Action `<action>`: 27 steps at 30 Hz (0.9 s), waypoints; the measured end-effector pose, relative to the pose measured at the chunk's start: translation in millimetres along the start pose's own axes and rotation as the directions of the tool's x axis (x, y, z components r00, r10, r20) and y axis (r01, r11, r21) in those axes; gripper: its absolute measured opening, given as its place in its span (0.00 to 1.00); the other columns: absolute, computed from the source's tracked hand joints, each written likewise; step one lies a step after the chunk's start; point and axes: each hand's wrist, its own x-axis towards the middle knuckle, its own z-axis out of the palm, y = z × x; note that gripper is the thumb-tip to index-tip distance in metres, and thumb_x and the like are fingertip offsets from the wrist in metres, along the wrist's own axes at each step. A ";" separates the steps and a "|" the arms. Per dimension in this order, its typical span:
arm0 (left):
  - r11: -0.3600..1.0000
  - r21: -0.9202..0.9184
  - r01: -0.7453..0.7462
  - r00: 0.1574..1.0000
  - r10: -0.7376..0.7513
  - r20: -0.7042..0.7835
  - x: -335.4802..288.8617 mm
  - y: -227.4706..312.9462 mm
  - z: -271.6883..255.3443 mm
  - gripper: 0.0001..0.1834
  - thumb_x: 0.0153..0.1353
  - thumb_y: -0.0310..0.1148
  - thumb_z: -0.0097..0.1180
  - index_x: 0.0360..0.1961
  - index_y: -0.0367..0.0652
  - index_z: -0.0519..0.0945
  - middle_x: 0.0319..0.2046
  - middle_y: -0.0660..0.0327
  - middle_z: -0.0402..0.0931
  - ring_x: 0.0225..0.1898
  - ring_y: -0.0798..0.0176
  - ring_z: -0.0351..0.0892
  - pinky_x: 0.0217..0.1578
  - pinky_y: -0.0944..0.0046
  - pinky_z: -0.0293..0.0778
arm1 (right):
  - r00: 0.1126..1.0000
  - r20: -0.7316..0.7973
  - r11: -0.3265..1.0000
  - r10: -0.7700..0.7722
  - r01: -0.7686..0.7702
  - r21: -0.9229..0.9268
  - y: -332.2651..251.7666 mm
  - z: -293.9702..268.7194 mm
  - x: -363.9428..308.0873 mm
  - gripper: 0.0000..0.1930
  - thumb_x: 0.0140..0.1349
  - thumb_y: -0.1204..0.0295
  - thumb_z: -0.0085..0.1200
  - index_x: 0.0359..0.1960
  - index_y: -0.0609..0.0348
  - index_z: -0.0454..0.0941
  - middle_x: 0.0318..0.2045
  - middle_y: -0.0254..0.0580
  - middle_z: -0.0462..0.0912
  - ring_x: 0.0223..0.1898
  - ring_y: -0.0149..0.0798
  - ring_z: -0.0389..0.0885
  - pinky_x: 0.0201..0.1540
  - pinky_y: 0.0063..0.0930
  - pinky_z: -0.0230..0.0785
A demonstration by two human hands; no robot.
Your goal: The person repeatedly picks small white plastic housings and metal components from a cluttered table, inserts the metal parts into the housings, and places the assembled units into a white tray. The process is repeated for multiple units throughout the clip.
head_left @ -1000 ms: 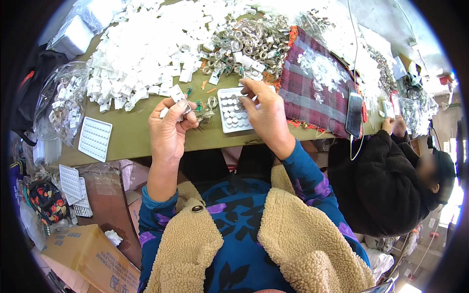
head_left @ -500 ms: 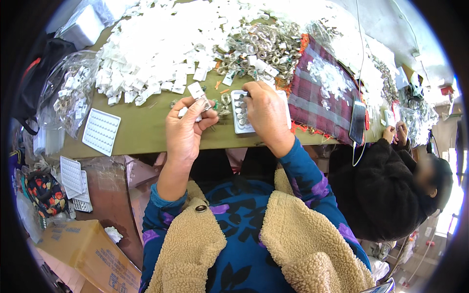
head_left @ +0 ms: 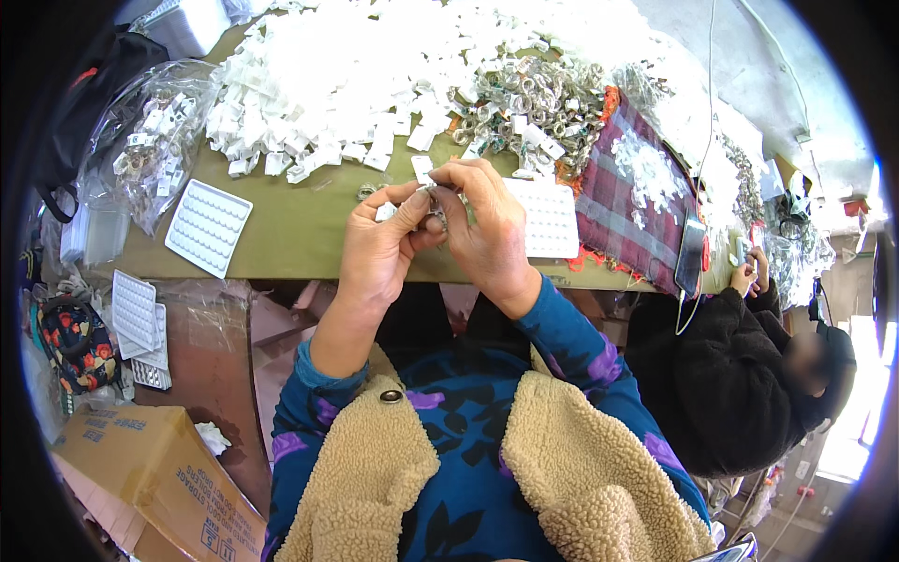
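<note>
My left hand [head_left: 379, 248] and my right hand [head_left: 489, 234] meet above the table's near edge. Both sets of fingertips are pinched together on a small metal piece [head_left: 432, 190], mostly covered by the fingers. A white tag [head_left: 422, 169] sticks up just beyond the fingertips. Another small white piece [head_left: 385, 212] shows between the fingers of my left hand. Right beside my right hand lies a white tray with rows of small round hollows [head_left: 551, 225], its left part hidden behind that hand.
A heap of white tags [head_left: 309, 103] covers the far table, beside a pile of silvery ring-like pieces [head_left: 529, 103]. A second white tray [head_left: 208, 228] and a clear bag [head_left: 150, 150] lie left. On the right are a plaid cloth [head_left: 632, 187], a phone [head_left: 691, 253] and a seated co-worker [head_left: 740, 375].
My right hand has left the white tray and come left to my left hand, where its fingers now pinch the small piece too. The whole view has shifted slightly.
</note>
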 end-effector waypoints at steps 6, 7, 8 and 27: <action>0.999 -0.005 0.039 0.999 -0.039 0.017 1.0 1.4 -4.3 0.09 0.66 0.27 0.60 0.44 0.33 0.80 0.30 0.57 0.81 0.27 0.66 0.82 0.31 0.63 0.86 | 0.969 0.246 0.988 0.014 -0.052 0.148 13.0 -14.4 12.4 0.12 0.50 0.84 0.59 0.37 0.62 0.77 0.28 0.45 0.78 0.31 0.49 0.80 0.33 0.38 0.73; 0.999 0.004 0.042 0.999 -0.042 0.025 1.8 1.5 -5.7 0.09 0.66 0.28 0.60 0.44 0.33 0.80 0.30 0.58 0.81 0.27 0.66 0.82 0.31 0.64 0.86 | 0.964 0.257 0.994 -0.062 0.038 0.099 14.0 -16.4 14.7 0.12 0.50 0.82 0.59 0.38 0.61 0.77 0.28 0.45 0.79 0.32 0.48 0.80 0.34 0.37 0.73; 0.999 0.013 0.047 0.998 -0.048 0.034 2.3 1.3 -6.9 0.09 0.66 0.28 0.60 0.43 0.33 0.80 0.29 0.58 0.81 0.27 0.66 0.82 0.30 0.64 0.86 | 0.953 0.270 0.991 -0.134 0.126 0.049 14.6 -17.9 16.3 0.13 0.49 0.81 0.59 0.39 0.61 0.77 0.28 0.45 0.79 0.33 0.47 0.81 0.35 0.36 0.73; 0.978 0.207 0.023 0.995 -0.043 0.094 26.6 36.6 18.5 0.08 0.64 0.25 0.58 0.43 0.33 0.79 0.34 0.54 0.82 0.28 0.68 0.82 0.27 0.72 0.83 | 0.713 0.566 0.695 0.413 -0.648 0.310 20.7 -17.1 69.5 0.14 0.62 0.68 0.63 0.32 0.72 0.82 0.23 0.39 0.82 0.24 0.27 0.77 0.26 0.22 0.70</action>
